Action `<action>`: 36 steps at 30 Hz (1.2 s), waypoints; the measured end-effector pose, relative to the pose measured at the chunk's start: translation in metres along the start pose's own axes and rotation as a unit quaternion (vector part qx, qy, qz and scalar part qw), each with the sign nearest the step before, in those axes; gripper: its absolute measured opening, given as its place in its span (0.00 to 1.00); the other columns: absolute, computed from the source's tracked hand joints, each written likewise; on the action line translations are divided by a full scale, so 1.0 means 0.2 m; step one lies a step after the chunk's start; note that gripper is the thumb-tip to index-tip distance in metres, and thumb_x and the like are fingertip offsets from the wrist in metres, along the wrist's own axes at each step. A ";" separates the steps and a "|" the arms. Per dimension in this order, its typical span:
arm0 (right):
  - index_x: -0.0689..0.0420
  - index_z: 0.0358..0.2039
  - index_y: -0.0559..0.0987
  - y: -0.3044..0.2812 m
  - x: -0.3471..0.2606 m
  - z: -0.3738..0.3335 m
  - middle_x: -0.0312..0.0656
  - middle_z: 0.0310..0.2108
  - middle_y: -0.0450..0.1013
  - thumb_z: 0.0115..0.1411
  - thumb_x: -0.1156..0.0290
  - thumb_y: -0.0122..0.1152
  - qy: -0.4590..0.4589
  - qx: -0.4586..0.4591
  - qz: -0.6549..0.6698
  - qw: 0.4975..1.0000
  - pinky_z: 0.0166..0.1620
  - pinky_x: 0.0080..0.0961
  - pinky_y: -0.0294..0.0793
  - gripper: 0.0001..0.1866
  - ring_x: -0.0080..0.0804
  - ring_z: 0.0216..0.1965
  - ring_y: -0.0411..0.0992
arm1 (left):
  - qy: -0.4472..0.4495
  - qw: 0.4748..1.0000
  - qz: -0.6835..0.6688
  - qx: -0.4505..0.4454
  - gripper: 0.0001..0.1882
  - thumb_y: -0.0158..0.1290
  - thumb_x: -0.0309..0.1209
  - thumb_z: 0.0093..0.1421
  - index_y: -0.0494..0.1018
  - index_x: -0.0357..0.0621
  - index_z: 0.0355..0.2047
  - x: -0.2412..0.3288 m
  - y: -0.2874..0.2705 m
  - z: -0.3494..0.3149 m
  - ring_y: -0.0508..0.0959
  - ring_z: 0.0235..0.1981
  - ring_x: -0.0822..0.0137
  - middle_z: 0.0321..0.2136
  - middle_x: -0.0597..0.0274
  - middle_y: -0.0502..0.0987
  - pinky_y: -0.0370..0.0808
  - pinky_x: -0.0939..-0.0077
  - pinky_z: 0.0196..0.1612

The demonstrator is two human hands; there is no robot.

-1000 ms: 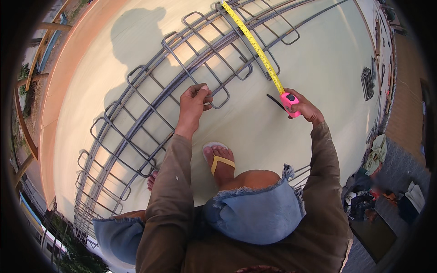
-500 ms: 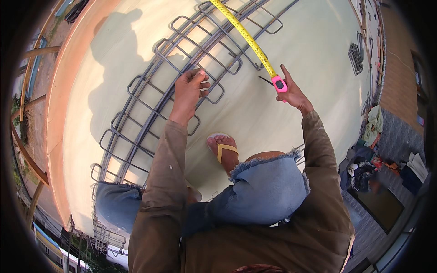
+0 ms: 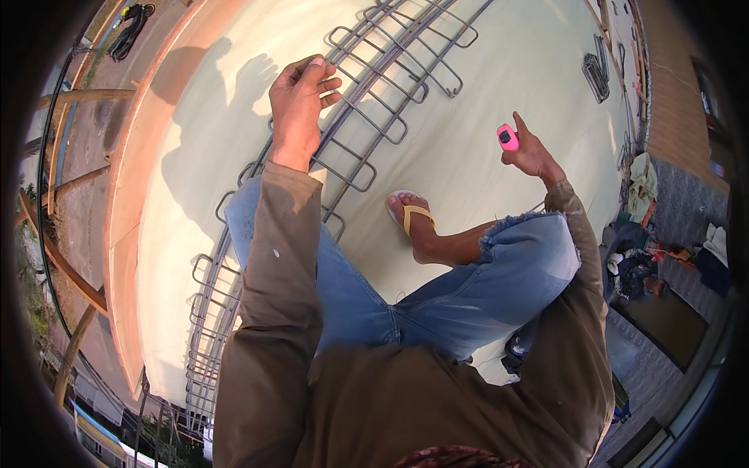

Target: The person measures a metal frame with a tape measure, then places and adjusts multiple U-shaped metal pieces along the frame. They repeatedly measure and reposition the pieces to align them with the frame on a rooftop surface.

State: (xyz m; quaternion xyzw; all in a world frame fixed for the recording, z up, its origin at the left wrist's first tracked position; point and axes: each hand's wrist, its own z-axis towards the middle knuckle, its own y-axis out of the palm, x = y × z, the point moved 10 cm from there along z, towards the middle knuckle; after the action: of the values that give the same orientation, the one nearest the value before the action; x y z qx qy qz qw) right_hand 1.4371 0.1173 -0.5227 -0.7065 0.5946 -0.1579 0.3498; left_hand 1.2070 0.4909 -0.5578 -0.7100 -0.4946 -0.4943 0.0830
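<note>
My left hand [image 3: 299, 107] is raised over the steel rebar cage [image 3: 367, 82], its fingers loosely bent and apart. Nothing shows in it. To the right, my right hand [image 3: 533, 153] grips a pink tape measure [image 3: 508, 138] with a dark patch on its case, one finger pointing up past it. No yellow blade shows outside the case. The cage, long bars with bent stirrups, runs diagonally from the upper middle down behind my left forearm, which hides part of it. My foot in a yellow-strapped sandal [image 3: 416, 218] stands on the pale panel right of the cage.
The pale panel [image 3: 460, 148] ends at a wooden edge board [image 3: 144, 210] on the left, with timber braces and lower ground beyond. Several bent stirrups [image 3: 597, 76] lie at upper right. Cloths and bags [image 3: 644, 261] are heaped on the right by a grey tiled surface.
The long yellow blade has gone from view, back into the tape measure. My left hand has moved up and left off the cage; my right hand has shifted right. My view and legs have turned.
</note>
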 end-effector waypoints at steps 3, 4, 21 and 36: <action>0.68 0.73 0.46 -0.04 -0.01 -0.16 0.59 0.53 0.72 0.39 0.70 0.65 -0.004 -0.007 -0.052 0.999 0.60 0.36 0.70 0.60 0.51 0.55 0.72 | -0.014 0.999 -0.018 0.025 0.22 0.54 0.34 0.68 0.68 0.29 0.55 0.00 -0.04 0.02 0.80 0.41 0.62 0.45 0.50 0.77 0.79 0.69 0.42; 0.67 0.73 0.47 -0.07 -0.03 -0.22 0.59 0.53 0.72 0.39 0.71 0.64 -0.020 0.001 -0.061 0.998 0.60 0.36 0.70 0.60 0.52 0.56 0.72 | -0.037 0.998 -0.024 0.044 0.22 0.54 0.34 0.68 0.68 0.29 0.55 -0.03 -0.05 0.03 0.80 0.41 0.62 0.45 0.50 0.77 0.79 0.70 0.41; 0.55 0.75 0.51 0.17 -0.54 -0.18 0.49 0.65 0.64 0.38 0.79 0.62 -0.196 -0.169 0.011 0.966 0.65 0.33 0.65 0.59 0.41 0.64 0.65 | -0.172 0.903 0.184 -0.349 0.20 0.62 0.42 0.61 0.76 0.34 0.38 -0.75 0.85 -0.24 0.78 0.36 0.70 0.34 0.59 0.79 0.77 0.72 0.39; 0.59 0.68 0.63 0.81 -0.01 0.62 0.43 0.52 0.71 0.46 0.71 0.65 -0.203 -0.400 0.056 0.892 0.59 0.33 0.68 0.45 0.38 0.54 0.68 | -0.076 0.920 0.274 0.271 0.28 0.53 0.44 0.67 0.72 0.25 0.52 -0.61 -0.17 0.47 0.78 0.43 0.61 0.46 0.50 0.76 0.81 0.67 0.37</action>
State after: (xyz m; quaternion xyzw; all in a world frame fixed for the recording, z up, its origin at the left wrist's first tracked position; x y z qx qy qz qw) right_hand 1.3977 0.1485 -0.7196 -0.7689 0.5618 0.2606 0.1589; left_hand 1.2358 0.4887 -0.7119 -0.8034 -0.4009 -0.2439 0.3665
